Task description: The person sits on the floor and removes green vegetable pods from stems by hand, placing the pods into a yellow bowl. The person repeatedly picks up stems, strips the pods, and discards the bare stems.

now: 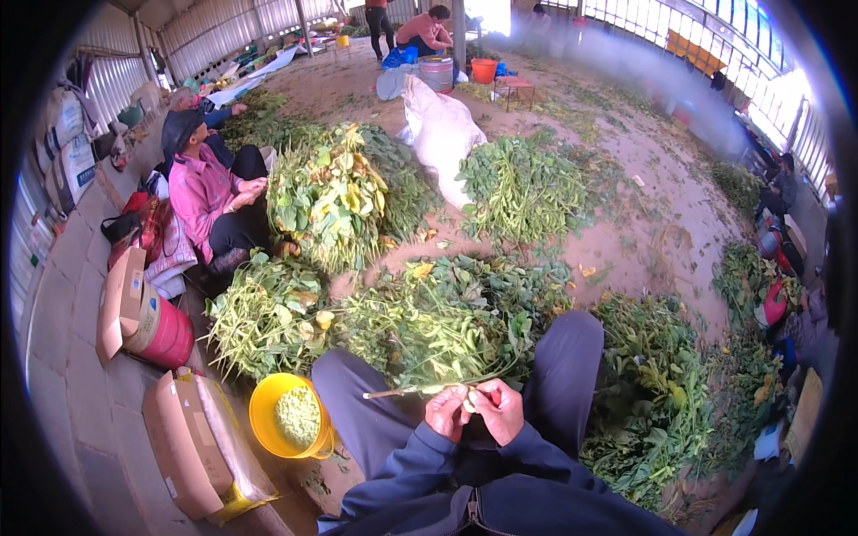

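My left hand point(445, 411) and my right hand point(500, 410) meet between my knees. A small pale-green pod point(470, 400) is pinched between their fingertips, partly hidden by them. Something red shows at my right fingers, too small to make out. A plant stem point(383, 394) runs out leftward past my left hand; whether that hand holds it I cannot tell. Beyond the hands lies a heap of bean plants point(442, 335) with green pods and leaves. By my left knee a yellow bucket point(260, 409) holds pale-green shelled beans point(297, 417).
Cardboard boxes point(181, 449) and a red drum point(167, 335) stand at left. More plant heaps point(328, 194) point(643, 402) lie ahead and at right. A person in a pink shirt point(194, 187) sits at left. A white sack point(439, 127) lies farther back.
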### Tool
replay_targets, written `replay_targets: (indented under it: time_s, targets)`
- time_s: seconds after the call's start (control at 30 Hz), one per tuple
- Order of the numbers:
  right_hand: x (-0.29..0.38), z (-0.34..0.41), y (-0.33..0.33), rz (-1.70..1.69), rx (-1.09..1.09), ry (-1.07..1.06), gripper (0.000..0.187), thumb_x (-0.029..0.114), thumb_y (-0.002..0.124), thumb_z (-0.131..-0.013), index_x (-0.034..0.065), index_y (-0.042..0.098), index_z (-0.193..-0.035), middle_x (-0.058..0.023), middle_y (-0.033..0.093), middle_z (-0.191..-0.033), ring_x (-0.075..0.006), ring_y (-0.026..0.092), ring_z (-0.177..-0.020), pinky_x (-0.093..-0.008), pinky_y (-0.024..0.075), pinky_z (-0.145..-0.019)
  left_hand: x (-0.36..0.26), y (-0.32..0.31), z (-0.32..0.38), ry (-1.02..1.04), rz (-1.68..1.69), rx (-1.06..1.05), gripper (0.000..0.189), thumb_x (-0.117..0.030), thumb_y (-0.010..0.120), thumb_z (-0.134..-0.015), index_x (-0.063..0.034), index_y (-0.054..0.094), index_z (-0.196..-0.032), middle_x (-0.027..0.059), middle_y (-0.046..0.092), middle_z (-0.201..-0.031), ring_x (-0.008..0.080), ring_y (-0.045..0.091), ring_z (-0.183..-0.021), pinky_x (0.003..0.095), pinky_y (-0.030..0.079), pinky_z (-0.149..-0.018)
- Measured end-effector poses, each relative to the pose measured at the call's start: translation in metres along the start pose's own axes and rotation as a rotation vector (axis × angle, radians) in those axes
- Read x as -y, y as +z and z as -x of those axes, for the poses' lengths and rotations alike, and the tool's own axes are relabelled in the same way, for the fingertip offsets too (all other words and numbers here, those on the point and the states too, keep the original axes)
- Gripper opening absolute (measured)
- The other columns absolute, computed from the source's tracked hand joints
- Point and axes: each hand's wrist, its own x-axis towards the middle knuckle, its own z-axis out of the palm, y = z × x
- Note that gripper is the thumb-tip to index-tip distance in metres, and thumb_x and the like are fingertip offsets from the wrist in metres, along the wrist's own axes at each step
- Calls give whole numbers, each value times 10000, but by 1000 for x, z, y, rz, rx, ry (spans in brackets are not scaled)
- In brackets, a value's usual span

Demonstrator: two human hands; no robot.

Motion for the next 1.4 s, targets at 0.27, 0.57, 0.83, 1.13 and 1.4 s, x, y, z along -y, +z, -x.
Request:
replay_targets:
  time_s: [0.27, 0.57, 0.83, 1.13, 1.4]
  targets:
    - [17, 6, 5, 210, -3, -52, 178, 99, 697, -856, -9, 593, -951, -101, 668, -805, -127, 636, -700, -273, 514, -658, 4, -14, -6, -2, -46, -7, 236, -221, 561, -955, -15, 662, -900, 37, 638, -697, 80, 516, -528, 209, 360, -471]
    - [21, 19, 3, 563, -83, -38, 343, 294, 814, -736, 49, 651, -911, -160, 682, -772, -252, 687, -680, -336, 540, -639, 0, -12, -2, 9, -92, -52, 277, -170, 540, -882, 65, 675, -940, 78, 651, -716, 115, 534, -527, 221, 392, -468]
    - [7, 18, -1, 489, -14, -179, 250, 218, 805, -750, 46, 650, -845, -103, 683, -750, -183, 665, -654, -299, 527, -613, 2, -12, -3, -28, -164, -93, 292, -172, 510, -834, 61, 682, -867, 76, 621, -666, 117, 464, -478, 255, 354, -439]
    - [23, 21, 0, 590, 3, -348, 260, 253, 796, -749, 85, 684, -912, -89, 676, -834, -236, 665, -683, -318, 527, -632, 8, -20, -6, -130, 13, -32, 258, -161, 471, -831, 28, 641, -875, 75, 618, -712, 125, 456, -495, 250, 352, -460]
    - [23, 24, -3, 550, 6, -292, 185, 176, 785, -761, 83, 694, -893, -99, 682, -805, -224, 680, -690, -307, 532, -620, 13, -24, -7, -114, 110, 58, 244, -173, 499, -855, 21, 617, -942, 86, 631, -771, 126, 467, -503, 246, 353, -443]
